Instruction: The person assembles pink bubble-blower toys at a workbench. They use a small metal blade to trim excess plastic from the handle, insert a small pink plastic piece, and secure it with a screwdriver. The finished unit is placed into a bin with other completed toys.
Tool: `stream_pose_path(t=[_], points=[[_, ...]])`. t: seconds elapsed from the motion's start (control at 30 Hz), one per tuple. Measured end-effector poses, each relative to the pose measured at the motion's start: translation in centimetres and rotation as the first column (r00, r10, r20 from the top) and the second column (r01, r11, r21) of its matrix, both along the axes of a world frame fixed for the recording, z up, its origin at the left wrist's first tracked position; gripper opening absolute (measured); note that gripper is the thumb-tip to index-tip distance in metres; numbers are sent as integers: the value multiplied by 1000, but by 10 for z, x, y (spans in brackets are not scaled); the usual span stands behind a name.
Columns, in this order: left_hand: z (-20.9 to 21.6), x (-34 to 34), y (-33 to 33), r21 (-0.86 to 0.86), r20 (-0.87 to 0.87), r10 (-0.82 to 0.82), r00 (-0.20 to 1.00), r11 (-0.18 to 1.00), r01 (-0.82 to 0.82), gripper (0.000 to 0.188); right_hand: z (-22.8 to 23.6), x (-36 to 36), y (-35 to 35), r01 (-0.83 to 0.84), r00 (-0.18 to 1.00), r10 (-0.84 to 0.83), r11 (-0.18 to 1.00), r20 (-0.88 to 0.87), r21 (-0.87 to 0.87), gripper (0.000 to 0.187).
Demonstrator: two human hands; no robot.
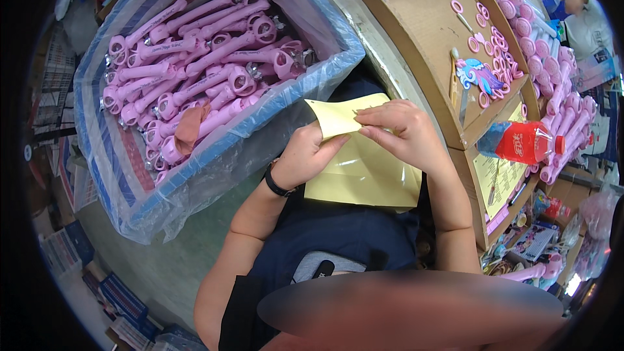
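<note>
My left hand (302, 159), with a black band at the wrist, grips the left side of a yellow sheet (341, 114), its thumb lying along the edge. Thumb and fingertips of my right hand (403, 131) pinch the same sheet at its right part, close to the left thumb. The held part is bent and raised. Below it, yellow paper (364, 182) with crease lines lies over my lap; I cannot tell whether it is the same sheet or a second one.
At left stands a plastic-lined, blue-rimmed bin (221, 156) full of pink wand-like handles (214, 52), with a brown cloth scrap (190, 129) on top. At right, a cardboard tray (416, 26) holds pink rings (499, 58). A red-labelled bottle (520, 142) and more pink handles (565, 114) are beyond.
</note>
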State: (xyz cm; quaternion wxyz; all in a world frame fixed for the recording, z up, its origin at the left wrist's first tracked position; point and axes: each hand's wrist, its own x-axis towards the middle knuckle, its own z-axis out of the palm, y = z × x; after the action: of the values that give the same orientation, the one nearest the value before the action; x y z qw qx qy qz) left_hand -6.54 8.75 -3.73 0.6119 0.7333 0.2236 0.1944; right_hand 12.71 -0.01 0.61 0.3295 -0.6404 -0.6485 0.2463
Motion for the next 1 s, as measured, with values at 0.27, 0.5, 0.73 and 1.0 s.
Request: stream_pose_path(t=[0.27, 0.5, 0.73, 1.0], points=[[-2, 2, -4, 12, -10, 8, 1000, 1000, -8, 25, 5, 0, 0, 96, 981, -116, 987, -157, -129, 14], [-2, 0, -5, -16, -12, 16, 1000, 1000, -16, 26, -1, -11, -1, 254, 946, -269, 962, -181, -104, 13], [0, -3, -4, -106, -35, 36, 999, 994, -39, 26, -21, -1, 7, 321, 625, -477, 879, -619, -352, 20], [-11, -12, -7, -357, -70, 61, 996, 931, -82, 27, -26, 9, 15, 285, 417, -514, 857, -750, -429, 20]])
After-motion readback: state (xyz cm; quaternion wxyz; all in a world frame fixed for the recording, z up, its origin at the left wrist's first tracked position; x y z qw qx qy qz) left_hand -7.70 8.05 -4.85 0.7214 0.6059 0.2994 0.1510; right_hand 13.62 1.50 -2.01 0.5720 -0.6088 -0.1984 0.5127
